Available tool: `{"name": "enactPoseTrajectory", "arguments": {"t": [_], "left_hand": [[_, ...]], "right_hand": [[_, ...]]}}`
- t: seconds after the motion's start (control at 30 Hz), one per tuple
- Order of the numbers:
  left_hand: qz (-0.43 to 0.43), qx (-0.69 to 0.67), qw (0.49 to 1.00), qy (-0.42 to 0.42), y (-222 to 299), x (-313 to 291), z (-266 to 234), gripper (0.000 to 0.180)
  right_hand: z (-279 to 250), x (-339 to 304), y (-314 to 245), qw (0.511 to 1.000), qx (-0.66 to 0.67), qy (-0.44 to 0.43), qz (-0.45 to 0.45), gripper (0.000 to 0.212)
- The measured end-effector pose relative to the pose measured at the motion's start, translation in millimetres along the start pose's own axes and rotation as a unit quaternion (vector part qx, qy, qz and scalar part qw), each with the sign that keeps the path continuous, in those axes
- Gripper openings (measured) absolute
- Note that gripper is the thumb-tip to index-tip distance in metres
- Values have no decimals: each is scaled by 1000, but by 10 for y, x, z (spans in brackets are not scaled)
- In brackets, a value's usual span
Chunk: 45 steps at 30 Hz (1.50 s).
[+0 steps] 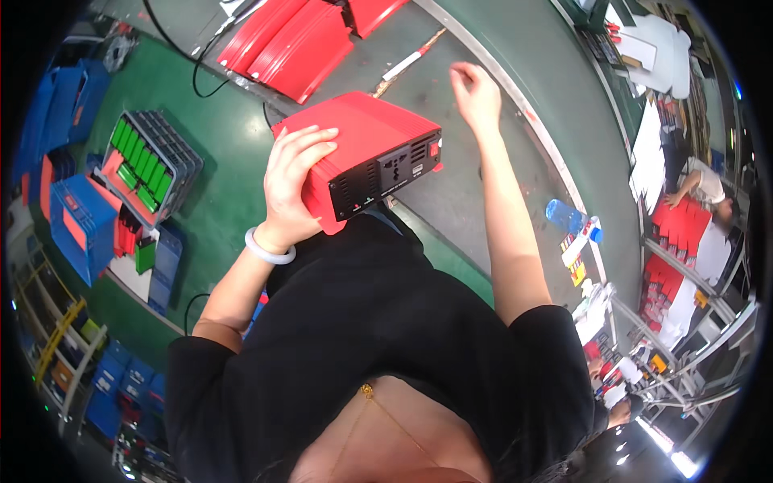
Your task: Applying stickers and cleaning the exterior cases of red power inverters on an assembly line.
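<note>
Red ribbed metal power box w/ black socket panel (366, 157) gripped by left hand (294, 181), held against torso. Right hand (477, 95) free, fingers loosely curled, stretched over grey desk (515, 64) beyond box. Green floor (225, 177) left of left hand.

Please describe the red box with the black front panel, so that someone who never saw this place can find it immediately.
Start from the long grey workbench that crosses the picture. At its near edge, the person's left hand holds a red box against their body. Unlike the flat red covers lying farther along the bench, it is a closed block with a black end panel carrying a socket and vent slots.
</note>
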<state>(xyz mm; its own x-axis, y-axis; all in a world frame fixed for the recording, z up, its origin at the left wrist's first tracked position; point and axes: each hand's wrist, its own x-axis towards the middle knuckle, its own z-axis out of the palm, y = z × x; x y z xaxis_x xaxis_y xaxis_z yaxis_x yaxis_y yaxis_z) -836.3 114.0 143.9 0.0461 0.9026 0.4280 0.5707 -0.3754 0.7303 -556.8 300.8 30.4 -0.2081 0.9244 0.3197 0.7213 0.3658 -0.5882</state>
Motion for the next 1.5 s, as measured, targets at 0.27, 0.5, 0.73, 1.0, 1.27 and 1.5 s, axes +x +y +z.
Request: {"name": "enactPoseTrajectory", "arguments": {"t": [0.27, 0.5, 0.73, 1.0, 1.27, 1.5], "left_hand": [[27, -34, 998, -40, 89, 125, 185, 58], [58, -54, 993, -84, 361, 179, 472, 58], [53, -65, 987, -135, 656, 91, 642, 59], [-87, -322, 901, -279, 782, 5, 744, 62], [-102, -393, 853, -327, 939, -172, 958, 63], [-105, -404, 847, -330, 992, -259, 947, 64]], "right_hand": [[-1124, -1830, 938, 810, -406, -96, 413, 72], [-987, -2344, 1115, 925, -195, 20, 324, 74], [-930, -2031, 938, 976, -104, -10, 193, 34], [-1857, -1954, 181, 765, 574, 58, 287, 12], [-2332, -1735, -955, 943, 287, 17, 165, 14], [-2292, -1770, -1214, 985, 117, -104, -69, 19]]}}
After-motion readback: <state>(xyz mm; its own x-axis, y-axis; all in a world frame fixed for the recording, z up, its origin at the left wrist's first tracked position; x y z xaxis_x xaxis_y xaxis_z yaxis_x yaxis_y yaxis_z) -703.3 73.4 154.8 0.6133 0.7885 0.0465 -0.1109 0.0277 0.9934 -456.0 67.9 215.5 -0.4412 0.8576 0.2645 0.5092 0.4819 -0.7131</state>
